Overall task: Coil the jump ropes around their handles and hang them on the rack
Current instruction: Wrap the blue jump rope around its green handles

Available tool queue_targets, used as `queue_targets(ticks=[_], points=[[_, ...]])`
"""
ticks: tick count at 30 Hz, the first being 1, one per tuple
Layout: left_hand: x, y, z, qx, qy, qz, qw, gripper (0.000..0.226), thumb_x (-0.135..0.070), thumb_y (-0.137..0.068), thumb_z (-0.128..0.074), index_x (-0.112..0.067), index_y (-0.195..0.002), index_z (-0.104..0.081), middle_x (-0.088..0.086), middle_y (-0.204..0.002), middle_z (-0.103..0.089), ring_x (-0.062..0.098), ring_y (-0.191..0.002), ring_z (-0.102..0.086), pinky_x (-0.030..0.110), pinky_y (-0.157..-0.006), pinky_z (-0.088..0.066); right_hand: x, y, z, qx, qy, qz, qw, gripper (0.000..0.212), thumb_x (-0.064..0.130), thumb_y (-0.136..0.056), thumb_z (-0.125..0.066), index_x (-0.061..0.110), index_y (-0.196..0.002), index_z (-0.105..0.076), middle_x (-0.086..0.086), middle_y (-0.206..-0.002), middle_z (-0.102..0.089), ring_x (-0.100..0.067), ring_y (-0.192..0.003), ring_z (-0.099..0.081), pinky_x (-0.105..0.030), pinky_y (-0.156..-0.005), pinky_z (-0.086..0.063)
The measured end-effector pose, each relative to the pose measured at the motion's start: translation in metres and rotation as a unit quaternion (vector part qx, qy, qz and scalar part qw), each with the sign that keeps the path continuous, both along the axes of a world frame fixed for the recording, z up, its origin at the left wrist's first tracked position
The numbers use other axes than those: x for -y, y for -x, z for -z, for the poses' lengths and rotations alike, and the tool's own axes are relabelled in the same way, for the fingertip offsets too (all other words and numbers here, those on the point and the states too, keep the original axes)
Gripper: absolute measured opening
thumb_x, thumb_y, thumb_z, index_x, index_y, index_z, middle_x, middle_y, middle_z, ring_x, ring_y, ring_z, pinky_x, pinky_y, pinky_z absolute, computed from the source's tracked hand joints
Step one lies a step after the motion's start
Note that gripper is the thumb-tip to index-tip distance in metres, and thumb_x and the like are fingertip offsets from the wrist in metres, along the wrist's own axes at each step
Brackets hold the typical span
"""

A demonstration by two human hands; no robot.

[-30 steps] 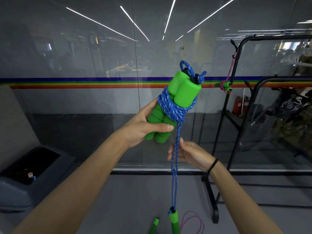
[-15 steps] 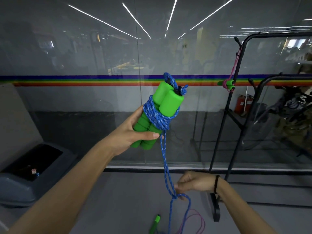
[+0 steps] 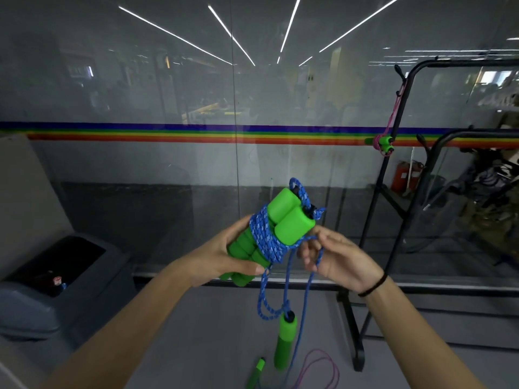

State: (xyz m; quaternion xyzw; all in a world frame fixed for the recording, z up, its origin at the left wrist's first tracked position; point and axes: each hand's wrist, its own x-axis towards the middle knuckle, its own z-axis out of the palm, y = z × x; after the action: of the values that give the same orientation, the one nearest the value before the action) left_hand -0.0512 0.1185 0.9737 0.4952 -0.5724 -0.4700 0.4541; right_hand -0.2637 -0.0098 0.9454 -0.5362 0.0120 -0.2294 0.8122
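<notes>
My left hand (image 3: pixel 224 259) grips the lower end of two green foam handles (image 3: pixel 283 220) held side by side, with blue rope (image 3: pixel 265 240) coiled several turns round their middle. My right hand (image 3: pixel 334 256) is just right of the handles, its fingers pinching the loose blue rope, which loops down below both hands. Another green handle (image 3: pixel 285 341) lies on the floor beneath, next to a thin green handle (image 3: pixel 257 370) with pink rope (image 3: pixel 323 369). A pink rope with green handles (image 3: pixel 383 143) hangs on the black rack (image 3: pixel 393 175) at the right.
A glass wall with a rainbow stripe (image 3: pixel 196 134) fills the view ahead. A grey bin (image 3: pixel 56 276) stands at the lower left. The rack's black foot (image 3: pixel 354 332) reaches onto the grey floor by my right arm. A red extinguisher (image 3: pixel 404 178) sits behind the rack.
My right hand rose from low by the floor up to the handles, bringing the loose rope with it. The handle bundle came down and closer to me.
</notes>
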Motion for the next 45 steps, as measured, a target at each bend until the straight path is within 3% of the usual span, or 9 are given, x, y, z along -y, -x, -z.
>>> queue_targets(ticks=[7,12,16,21,29,33,37,39,45], points=[[0.006,-0.002,0.026,-0.064,-0.007,-0.031,0.997,0.089,-0.009,-0.061,-0.080,-0.034,-0.136,-0.038,0.016,-0.122,-0.063,0.033,-0.115,-0.059,0.043,-0.091,-0.050,0.002,-0.002,-0.041,0.106,0.001,0.034,0.994,0.021,0.025,-0.080,-0.066,0.013,-0.068,-0.054,-0.005,-0.084,-0.066,-0.018,-0.093,-0.064,-0.043,-0.092,-0.049],[0.007,0.002,0.042,-0.148,0.022,-0.092,0.985,0.080,0.001,-0.062,-0.075,-0.025,-0.131,-0.045,0.020,-0.115,-0.065,0.033,-0.103,-0.064,0.036,-0.079,-0.055,-0.008,-0.007,-0.069,0.159,-0.052,0.086,0.982,0.029,0.028,-0.088,-0.042,0.016,-0.064,-0.054,0.000,-0.078,-0.063,-0.015,-0.087,-0.063,-0.058,-0.090,-0.047],[0.003,0.002,0.048,-0.189,0.038,-0.121,0.974,0.069,0.004,-0.066,-0.068,-0.019,-0.127,-0.048,0.020,-0.110,-0.067,0.038,-0.098,-0.065,0.037,-0.080,-0.056,-0.014,-0.010,-0.084,0.150,-0.057,0.123,0.979,0.027,0.030,-0.089,-0.040,0.017,-0.068,-0.052,0.000,-0.088,-0.070,-0.015,-0.097,-0.064,-0.059,-0.083,-0.050],[0.003,0.012,0.049,-0.241,0.042,-0.143,0.959,0.066,0.000,-0.067,-0.069,-0.018,-0.127,-0.050,0.013,-0.111,-0.068,0.033,-0.104,-0.063,0.041,-0.090,-0.052,-0.027,-0.012,-0.097,0.082,0.022,0.116,0.990,0.030,0.027,-0.091,-0.038,0.016,-0.070,-0.055,-0.006,-0.098,-0.070,-0.023,-0.107,-0.063,-0.058,-0.091,-0.047],[0.011,0.059,0.045,-0.351,0.024,-0.155,0.923,0.056,-0.002,-0.068,-0.065,-0.016,-0.121,-0.054,0.007,-0.098,-0.070,0.020,-0.084,-0.069,0.031,-0.065,-0.056,-0.048,-0.020,-0.090,0.043,0.075,0.078,0.993,0.028,0.023,-0.097,-0.032,0.012,-0.075,-0.045,-0.013,-0.106,-0.067,-0.029,-0.119,-0.055,-0.050,-0.095,-0.045],[0.012,0.064,0.053,-0.307,-0.001,-0.169,0.936,0.062,0.003,-0.063,-0.076,-0.015,-0.118,-0.055,0.008,-0.096,-0.069,0.023,-0.087,-0.066,0.037,-0.071,-0.055,-0.052,-0.019,-0.090,0.036,0.083,0.058,0.994,0.028,0.024,-0.096,-0.032,0.012,-0.074,-0.045,-0.011,-0.107,-0.068,-0.030,-0.119,-0.055,-0.037,-0.082,-0.051],[0.013,0.058,0.055,-0.219,0.000,-0.225,0.950,0.071,0.008,-0.060,-0.078,-0.020,-0.120,-0.053,0.008,-0.096,-0.071,0.022,-0.086,-0.069,0.037,-0.071,-0.055,-0.048,-0.015,-0.088,0.039,0.085,0.067,0.993,0.022,0.024,-0.096,-0.032,0.009,-0.085,-0.045,-0.009,-0.104,-0.068,-0.030,-0.118,-0.056,-0.037,-0.082,-0.051],[0.011,0.058,0.055,-0.190,0.010,-0.246,0.950,0.070,0.009,-0.061,-0.079,-0.021,-0.118,-0.052,0.006,-0.097,-0.072,0.020,-0.084,-0.070,0.034,-0.070,-0.057,-0.047,-0.014,-0.089,0.048,0.083,0.083,0.992,0.020,0.025,-0.095,-0.032,0.009,-0.094,-0.044,-0.008,-0.101,-0.069,-0.028,-0.117,-0.057,-0.040,-0.084,-0.052],[0.008,0.062,0.061,-0.145,0.016,-0.260,0.955,0.078,0.008,-0.058,-0.081,-0.025,-0.120,-0.047,0.003,-0.102,-0.071,0.014,-0.087,-0.070,0.024,-0.066,-0.056,-0.047,-0.013,-0.101,0.074,0.076,0.086,0.991,0.025,0.025,-0.092,-0.034,0.011,-0.074,-0.042,-0.007,-0.096,-0.069,-0.027,-0.113,-0.060,-0.059,-0.095,-0.040]])
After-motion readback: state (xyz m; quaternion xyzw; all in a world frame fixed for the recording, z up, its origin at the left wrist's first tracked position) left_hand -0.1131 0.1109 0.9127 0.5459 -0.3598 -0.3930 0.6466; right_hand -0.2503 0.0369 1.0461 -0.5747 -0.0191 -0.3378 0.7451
